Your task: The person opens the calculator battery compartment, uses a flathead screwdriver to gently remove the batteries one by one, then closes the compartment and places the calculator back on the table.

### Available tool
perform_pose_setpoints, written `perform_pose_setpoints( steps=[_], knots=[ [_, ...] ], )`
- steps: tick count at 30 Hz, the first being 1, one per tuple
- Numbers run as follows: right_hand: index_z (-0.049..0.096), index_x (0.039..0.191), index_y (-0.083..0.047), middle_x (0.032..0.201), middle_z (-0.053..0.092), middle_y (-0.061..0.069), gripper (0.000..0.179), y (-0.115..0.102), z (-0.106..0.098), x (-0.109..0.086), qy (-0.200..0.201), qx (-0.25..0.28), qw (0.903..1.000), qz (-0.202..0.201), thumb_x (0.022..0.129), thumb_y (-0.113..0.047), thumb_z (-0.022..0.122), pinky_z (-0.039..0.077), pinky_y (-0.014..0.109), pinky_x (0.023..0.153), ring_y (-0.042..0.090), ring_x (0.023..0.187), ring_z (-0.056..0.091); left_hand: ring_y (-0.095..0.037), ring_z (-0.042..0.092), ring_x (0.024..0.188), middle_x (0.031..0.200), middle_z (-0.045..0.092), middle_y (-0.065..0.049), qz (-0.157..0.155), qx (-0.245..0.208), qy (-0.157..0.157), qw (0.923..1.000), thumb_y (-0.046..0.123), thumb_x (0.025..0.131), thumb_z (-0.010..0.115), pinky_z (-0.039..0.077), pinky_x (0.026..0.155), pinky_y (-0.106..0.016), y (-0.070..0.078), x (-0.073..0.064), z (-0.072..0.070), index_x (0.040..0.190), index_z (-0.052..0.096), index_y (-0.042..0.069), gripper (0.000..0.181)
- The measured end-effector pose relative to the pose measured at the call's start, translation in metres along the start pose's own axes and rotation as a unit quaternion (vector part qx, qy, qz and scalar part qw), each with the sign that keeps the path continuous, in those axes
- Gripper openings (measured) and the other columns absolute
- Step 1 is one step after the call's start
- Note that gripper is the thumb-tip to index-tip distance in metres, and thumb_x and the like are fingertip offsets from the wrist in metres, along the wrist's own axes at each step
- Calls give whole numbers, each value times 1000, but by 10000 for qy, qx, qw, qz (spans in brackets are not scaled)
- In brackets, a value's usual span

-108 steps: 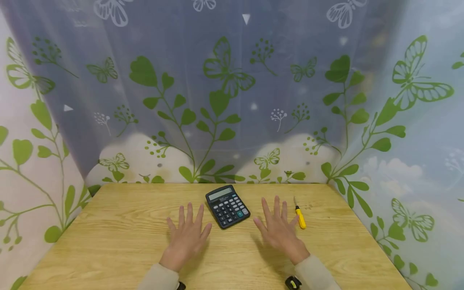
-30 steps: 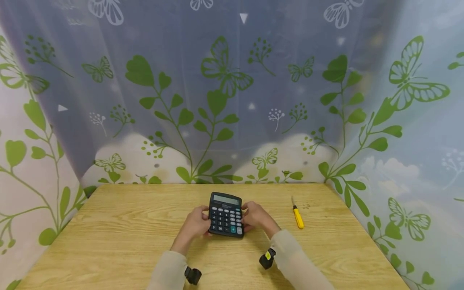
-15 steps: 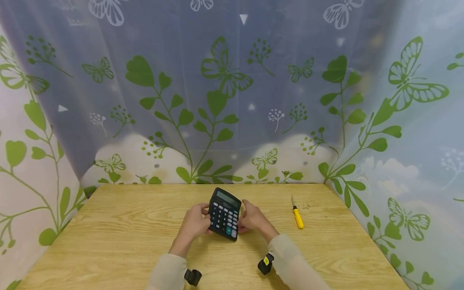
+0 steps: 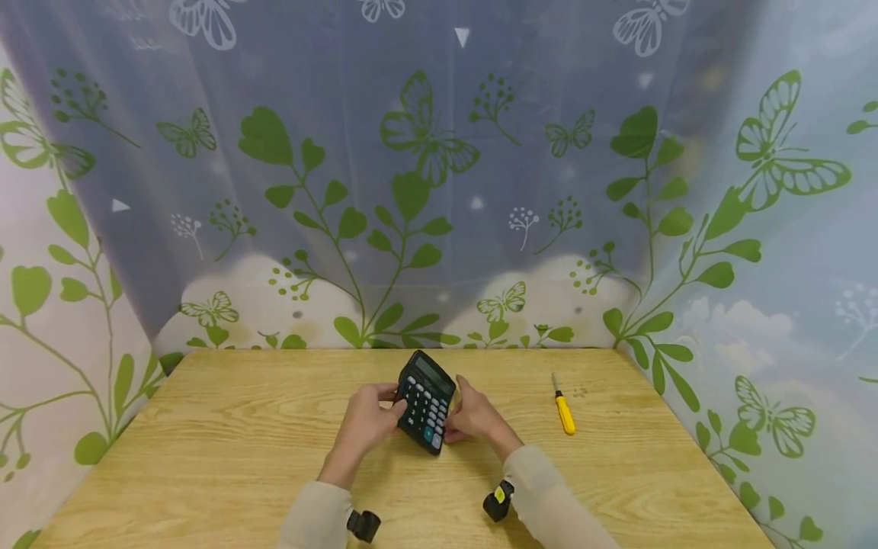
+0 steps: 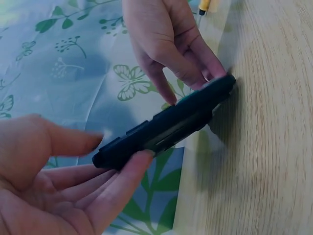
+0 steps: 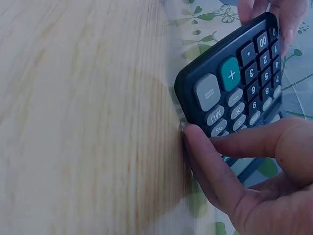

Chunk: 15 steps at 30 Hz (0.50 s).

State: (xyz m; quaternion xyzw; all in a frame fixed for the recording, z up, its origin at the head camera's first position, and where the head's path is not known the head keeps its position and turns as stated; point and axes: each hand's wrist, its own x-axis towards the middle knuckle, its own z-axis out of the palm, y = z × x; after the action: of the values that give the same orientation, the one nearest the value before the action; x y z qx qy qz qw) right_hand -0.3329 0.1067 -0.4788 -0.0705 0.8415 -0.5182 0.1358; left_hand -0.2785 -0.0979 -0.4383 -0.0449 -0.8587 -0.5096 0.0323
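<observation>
A black desk calculator (image 4: 427, 404) with grey, black and green keys is held tilted over the middle of the table. My left hand (image 4: 366, 419) grips its left edge, thumb at the key side and fingers beneath, as the left wrist view shows. At the opposite edge, my right hand (image 4: 478, 415) pinches the calculator (image 6: 232, 88) between thumb and fingers. The left wrist view catches the calculator (image 5: 166, 117) nearly edge-on. Whether its lowest corner touches the table cannot be told.
To the right on the wooden table (image 4: 240, 450) lies a yellow-handled screwdriver (image 4: 564, 412), with a few tiny bits (image 4: 580, 392) beside it. A patterned curtain (image 4: 439, 229) closes off the back and sides. Black cameras sit at both wrists.
Earlier both hands were spread on either side of the calculator lying on the table. Since then they have gripped and tilted it. Over the last second it has turned, its right edge shifting left.
</observation>
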Motion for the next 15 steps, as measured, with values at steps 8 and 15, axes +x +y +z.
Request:
perform_pose_setpoints(
  steps=[8, 15],
  knots=[
    [28, 150, 3, 89, 60, 21, 80, 2, 3, 0, 7, 362, 9993, 75, 82, 18, 66, 66, 37, 63, 23, 63, 72, -31, 73, 92, 124, 67, -32, 341, 119, -826, 9959, -6, 84, 75, 63, 75, -39, -1, -2, -3, 153, 45, 0, 76],
    [31, 143, 7, 91, 65, 24, 75, 4, 3, 0, 33, 467, 9989, 98, 80, 15, 71, 65, 36, 62, 22, 62, 72, -35, 74, 81, 130, 60, -40, 564, -288, -1490, 9868, -18, 86, 59, 56, 58, -28, -1, -5, -1, 162, 29, 5, 84]
  ],
)
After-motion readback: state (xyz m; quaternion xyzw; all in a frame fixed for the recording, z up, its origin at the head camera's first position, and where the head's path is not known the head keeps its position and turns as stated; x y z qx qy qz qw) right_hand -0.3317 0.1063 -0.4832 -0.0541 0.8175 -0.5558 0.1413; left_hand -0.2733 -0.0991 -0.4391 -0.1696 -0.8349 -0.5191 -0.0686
